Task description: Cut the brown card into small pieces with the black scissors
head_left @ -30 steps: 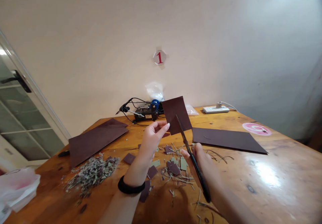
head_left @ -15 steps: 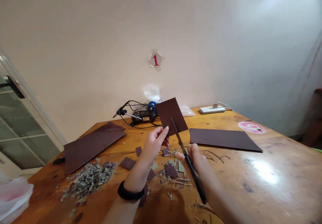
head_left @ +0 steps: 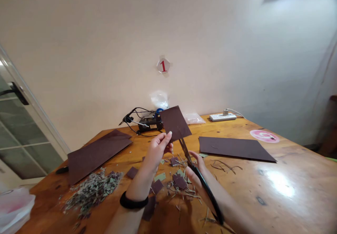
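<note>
My left hand (head_left: 159,149) pinches the lower left edge of a dark brown card sheet (head_left: 175,123), held up above the table. In my right hand (head_left: 198,172) is a pair of black-handled scissors (head_left: 189,156). Their blades are slightly parted and meet the sheet's bottom edge. Beneath my hands lie cut brown squares (head_left: 179,181), some pale green pieces (head_left: 159,176) and thin strips. To the left is a heap of small shreds (head_left: 94,192).
Large brown sheets lie left (head_left: 97,156) and right (head_left: 235,149) on the wooden table (head_left: 297,206). A black device with cables (head_left: 150,121), a clear bag (head_left: 195,118) and a power strip (head_left: 222,117) stand by the wall. A white plastic bag (head_left: 15,207) is at the near left.
The brown sheet and my left hand have moved slightly left and down. The scissors, earlier overlapping the sheet with blades closer together, are now lower, their blades parted at its bottom edge.
</note>
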The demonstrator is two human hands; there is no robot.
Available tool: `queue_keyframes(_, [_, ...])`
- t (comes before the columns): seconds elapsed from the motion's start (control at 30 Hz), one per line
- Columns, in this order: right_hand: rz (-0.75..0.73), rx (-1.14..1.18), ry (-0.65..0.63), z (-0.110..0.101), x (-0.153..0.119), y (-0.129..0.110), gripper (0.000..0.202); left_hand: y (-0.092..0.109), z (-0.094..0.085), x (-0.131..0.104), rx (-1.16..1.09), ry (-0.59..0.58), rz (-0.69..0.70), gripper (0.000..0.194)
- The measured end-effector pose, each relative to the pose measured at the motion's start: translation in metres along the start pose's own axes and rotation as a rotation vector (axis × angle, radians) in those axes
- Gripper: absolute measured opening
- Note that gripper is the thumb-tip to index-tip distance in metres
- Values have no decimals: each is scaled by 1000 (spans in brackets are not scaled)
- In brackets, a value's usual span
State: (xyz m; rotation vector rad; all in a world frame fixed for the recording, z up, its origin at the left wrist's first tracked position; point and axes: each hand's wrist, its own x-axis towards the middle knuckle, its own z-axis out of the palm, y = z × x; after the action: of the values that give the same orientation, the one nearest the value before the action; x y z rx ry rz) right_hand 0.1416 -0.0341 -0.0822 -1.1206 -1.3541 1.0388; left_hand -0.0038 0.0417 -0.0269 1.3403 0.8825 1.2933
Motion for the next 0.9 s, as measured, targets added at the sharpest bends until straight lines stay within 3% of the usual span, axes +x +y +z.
queue_keyframes(0.1, [9, 68, -39, -1, -2, -5, 92, 8, -9, 1, 74, 56, 121, 43])
queue_keyframes(0.2, [3, 86, -68, 0, -4, -6, 94, 18, -16, -1, 176, 77, 253, 41])
queue_keyframes(0.33, [-7, 85, -111, 1, -2, 1, 97, 22, -18, -4, 241, 49, 309, 41])
queue_keyframes(0.6, [-33, 110, -103, 0, 0, 1, 93, 14, -7, -7, 376, -90, 187, 43])
queue_keyframes(0.77, [-37, 121, -120, 0, 0, 0, 98, 13, -3, -7, 281, -127, 139, 41])
queue_keyframes(0.9, [-104, 92, -48, 0, 2, 4, 88, 12, -2, -7, 156, -131, 42, 40])
